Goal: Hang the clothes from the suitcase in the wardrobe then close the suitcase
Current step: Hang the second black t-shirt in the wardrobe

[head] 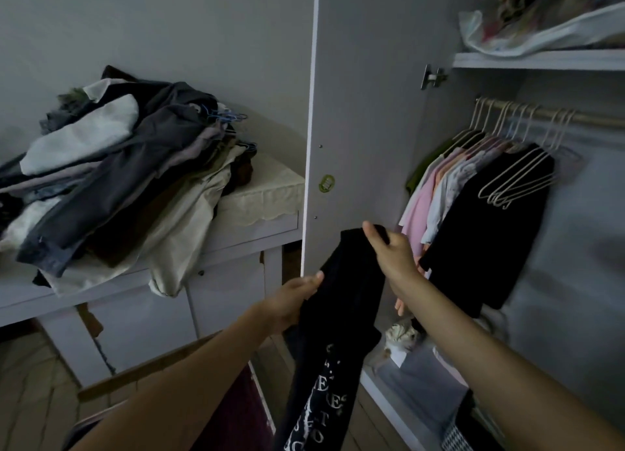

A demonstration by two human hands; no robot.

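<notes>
Black garment (341,315) in both hands (394,253)

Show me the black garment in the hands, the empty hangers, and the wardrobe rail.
black garment (341,302), head view, upper cloth.
empty hangers (517,183), head view, lower bars.
wardrobe rail (595,118), head view, bare right part.

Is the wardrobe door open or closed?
Open. The wardrobe door stands swung out, so the rail and hanging clothes inside show.

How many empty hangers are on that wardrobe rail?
About 4, bunched together at the right end of the rail, in front of the hanging black top. These empty hangers overlap, so one may be hidden.
</notes>
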